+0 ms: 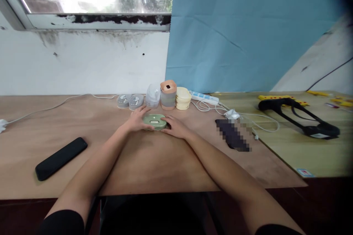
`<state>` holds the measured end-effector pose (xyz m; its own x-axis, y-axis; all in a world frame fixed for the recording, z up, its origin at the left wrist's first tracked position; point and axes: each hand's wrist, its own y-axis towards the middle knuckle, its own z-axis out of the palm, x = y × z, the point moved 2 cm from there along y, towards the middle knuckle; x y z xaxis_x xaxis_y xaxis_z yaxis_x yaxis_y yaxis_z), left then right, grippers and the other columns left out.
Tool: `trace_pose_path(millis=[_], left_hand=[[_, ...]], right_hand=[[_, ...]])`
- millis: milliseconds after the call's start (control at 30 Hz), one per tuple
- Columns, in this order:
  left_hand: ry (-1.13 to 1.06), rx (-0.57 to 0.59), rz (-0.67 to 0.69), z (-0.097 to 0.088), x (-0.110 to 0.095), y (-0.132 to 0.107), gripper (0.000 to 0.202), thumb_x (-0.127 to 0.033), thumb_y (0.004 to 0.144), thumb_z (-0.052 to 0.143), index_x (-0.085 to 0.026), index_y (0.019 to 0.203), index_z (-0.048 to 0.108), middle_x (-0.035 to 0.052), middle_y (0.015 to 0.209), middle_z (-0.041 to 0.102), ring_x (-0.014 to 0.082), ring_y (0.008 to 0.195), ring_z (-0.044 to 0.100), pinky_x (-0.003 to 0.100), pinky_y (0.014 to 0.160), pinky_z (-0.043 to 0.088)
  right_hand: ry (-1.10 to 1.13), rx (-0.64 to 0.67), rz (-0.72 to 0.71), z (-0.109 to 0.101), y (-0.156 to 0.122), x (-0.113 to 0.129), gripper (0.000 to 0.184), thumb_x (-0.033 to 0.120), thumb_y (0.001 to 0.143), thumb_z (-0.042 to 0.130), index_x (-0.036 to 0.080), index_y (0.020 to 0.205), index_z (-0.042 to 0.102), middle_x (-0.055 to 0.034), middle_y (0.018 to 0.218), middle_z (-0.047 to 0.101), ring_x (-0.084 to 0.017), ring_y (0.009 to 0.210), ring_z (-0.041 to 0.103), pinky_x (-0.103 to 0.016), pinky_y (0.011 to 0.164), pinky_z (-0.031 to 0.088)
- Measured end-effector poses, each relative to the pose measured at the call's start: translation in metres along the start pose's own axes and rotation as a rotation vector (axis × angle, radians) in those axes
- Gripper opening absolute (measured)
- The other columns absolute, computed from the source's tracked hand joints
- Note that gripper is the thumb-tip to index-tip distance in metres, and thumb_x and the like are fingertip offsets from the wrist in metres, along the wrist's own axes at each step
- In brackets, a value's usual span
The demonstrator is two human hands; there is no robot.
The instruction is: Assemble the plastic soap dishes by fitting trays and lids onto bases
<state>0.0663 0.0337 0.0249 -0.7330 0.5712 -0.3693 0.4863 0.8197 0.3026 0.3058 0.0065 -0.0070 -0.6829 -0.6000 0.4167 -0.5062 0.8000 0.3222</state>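
A flat green case (154,121) with a small clasp lies on the wooden table (143,161), far out in front of me. My left hand (137,118) rests against its left end, fingers curled round the edge. Against the case's right end sits my right hand (174,126), its fingers wrapped round that side. Both arms reach straight forward. Just behind the case stand a stack of grey cases with an orange top (168,94), a stack of cream cases (183,98), a clear plastic stack (152,96) and two grey cases (130,101).
A black phone (61,158) lies at the left. A white power strip (204,97) with tangled cables, a white plug (232,114) and a blurred dark object (234,134) sit to the right. A black strap-like device (300,116) and yellow tools (280,98) lie on the adjoining table.
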Motion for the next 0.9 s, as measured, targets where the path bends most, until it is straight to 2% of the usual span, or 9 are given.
trace_pose_path(millis=[67,167,267,367,433,500,600,767,900], left_hand=[[0.001,-0.035,0.006,-0.004,-0.005,0.009,0.091,-0.068,0.062,0.071,-0.025,0.139,0.045,0.0128,0.15,0.034,0.0353,0.138,0.031,0.051,0.113,0.027],[0.044,-0.178,-0.001,-0.011,-0.014,0.028,0.071,-0.062,0.075,0.064,-0.025,0.134,0.051,0.0122,0.149,0.034,0.0342,0.136,0.033,0.051,0.111,0.028],[0.127,-0.279,-0.025,-0.016,-0.016,0.053,0.061,-0.054,0.081,0.061,-0.024,0.133,0.052,0.014,0.149,0.033,0.0355,0.134,0.035,0.052,0.109,0.029],[0.199,-0.261,-0.082,-0.017,-0.011,0.076,0.058,-0.049,0.082,0.059,-0.026,0.135,0.051,0.0136,0.149,0.033,0.0379,0.135,0.033,0.055,0.107,0.03],[0.235,-0.207,-0.131,-0.015,-0.005,0.086,0.052,-0.047,0.083,0.057,-0.028,0.131,0.054,0.0131,0.145,0.041,0.0383,0.132,0.037,0.057,0.105,0.029],[0.26,-0.174,-0.161,-0.013,-0.001,0.089,0.041,-0.043,0.086,0.054,-0.028,0.124,0.058,0.012,0.136,0.052,0.036,0.126,0.046,0.058,0.105,0.028],[0.29,-0.201,-0.173,-0.011,0.001,0.089,0.028,-0.032,0.087,0.052,-0.026,0.112,0.062,0.0094,0.123,0.061,0.0308,0.115,0.055,0.057,0.106,0.023],[0.325,-0.277,-0.207,-0.012,0.001,0.084,0.018,-0.03,0.085,0.058,-0.024,0.101,0.062,0.0097,0.123,0.061,0.0288,0.111,0.056,0.053,0.107,0.02],[0.242,-0.367,-0.218,-0.018,0.005,0.084,0.015,-0.032,0.086,0.058,-0.023,0.098,0.059,0.0082,0.116,0.063,0.0271,0.108,0.058,0.05,0.105,0.023]], right_hand=[[-0.004,0.002,-0.007,-0.001,0.0,0.001,0.067,0.049,0.079,0.067,0.022,0.137,0.049,-0.0143,0.137,0.051,-0.03,0.125,0.051,-0.045,0.102,0.043],[-0.013,0.014,-0.001,-0.002,0.0,0.004,0.067,0.048,0.078,0.068,0.021,0.136,0.049,-0.0152,0.139,0.049,-0.031,0.126,0.049,-0.046,0.103,0.043],[-0.014,0.017,0.008,-0.005,-0.001,0.007,0.065,0.045,0.078,0.068,0.021,0.135,0.05,-0.015,0.139,0.049,-0.03,0.127,0.049,-0.045,0.104,0.042],[-0.015,0.016,-0.004,-0.006,-0.001,0.008,0.064,0.043,0.079,0.068,0.02,0.136,0.05,-0.0148,0.139,0.049,-0.029,0.128,0.048,-0.043,0.105,0.041],[-0.019,0.017,-0.01,-0.006,-0.001,0.008,0.064,0.041,0.079,0.068,0.019,0.135,0.05,-0.0151,0.138,0.05,-0.029,0.127,0.049,-0.042,0.105,0.041],[-0.02,0.019,-0.017,-0.005,-0.001,0.007,0.063,0.041,0.079,0.069,0.019,0.135,0.051,-0.0154,0.136,0.051,-0.029,0.124,0.051,-0.043,0.104,0.042],[-0.019,0.021,-0.023,-0.004,0.0,0.006,0.063,0.042,0.079,0.068,0.018,0.135,0.05,-0.016,0.136,0.051,-0.029,0.124,0.051,-0.043,0.103,0.042],[-0.017,0.028,-0.011,-0.004,-0.001,0.005,0.064,0.043,0.08,0.067,0.016,0.135,0.05,-0.0167,0.137,0.049,-0.03,0.125,0.049,-0.042,0.104,0.041],[0.004,0.022,-0.01,-0.004,-0.001,0.005,0.064,0.042,0.079,0.069,0.017,0.135,0.051,-0.0165,0.133,0.052,-0.029,0.121,0.052,-0.042,0.101,0.042]])
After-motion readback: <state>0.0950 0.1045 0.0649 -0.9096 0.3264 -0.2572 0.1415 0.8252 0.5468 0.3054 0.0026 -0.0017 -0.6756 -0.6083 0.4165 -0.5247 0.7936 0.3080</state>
